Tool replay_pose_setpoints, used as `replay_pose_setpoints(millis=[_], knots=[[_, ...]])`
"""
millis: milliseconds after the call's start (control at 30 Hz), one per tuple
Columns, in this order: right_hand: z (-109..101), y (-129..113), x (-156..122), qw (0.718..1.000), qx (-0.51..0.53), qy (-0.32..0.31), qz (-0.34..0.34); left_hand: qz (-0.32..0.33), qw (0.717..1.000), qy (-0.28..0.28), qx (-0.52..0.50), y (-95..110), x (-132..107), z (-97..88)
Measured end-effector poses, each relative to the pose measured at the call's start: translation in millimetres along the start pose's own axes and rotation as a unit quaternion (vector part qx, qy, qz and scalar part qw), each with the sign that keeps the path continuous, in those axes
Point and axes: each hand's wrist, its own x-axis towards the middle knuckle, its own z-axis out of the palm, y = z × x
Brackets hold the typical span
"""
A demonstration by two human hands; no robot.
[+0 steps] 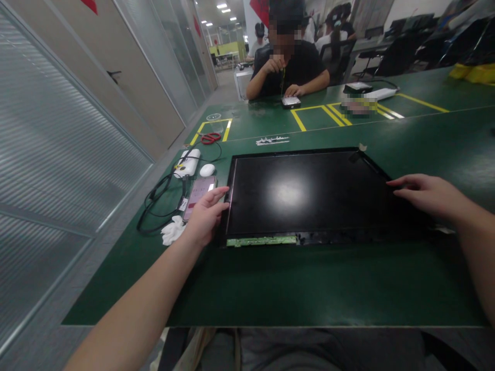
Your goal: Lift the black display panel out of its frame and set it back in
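A black flat display panel [305, 193] lies face up on the green table [309, 288], with a strip of green circuit board [261, 240] bared along its near edge. My left hand [204, 216] rests against the panel's left edge, fingers stretched out and touching the frame. My right hand [427, 195] lies on the panel's right edge, fingers extended flat. Neither hand holds anything.
Left of the panel lie a phone [198, 196], a white mouse [207, 169], a white power adapter [187, 162] with black cable, a white cloth [172, 230] and red scissors [211, 138]. A row of screws [273, 140] sits behind. A person in black [290, 67] sits across the table.
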Motion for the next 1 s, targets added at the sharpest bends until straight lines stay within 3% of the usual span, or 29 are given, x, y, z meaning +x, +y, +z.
replay_pose_setpoints(millis=[500,1000], knots=[[-2.5,-6.2,-4.2,1.0,0.002,0.007,0.0,-0.017,0.995,0.026,-0.091,-2.8,3.0,7.2],[-2.3,-4.9,-3.8,1.0,0.013,0.007,0.005,-0.03,0.995,0.015,-0.097,-4.0,0.2,6.8]])
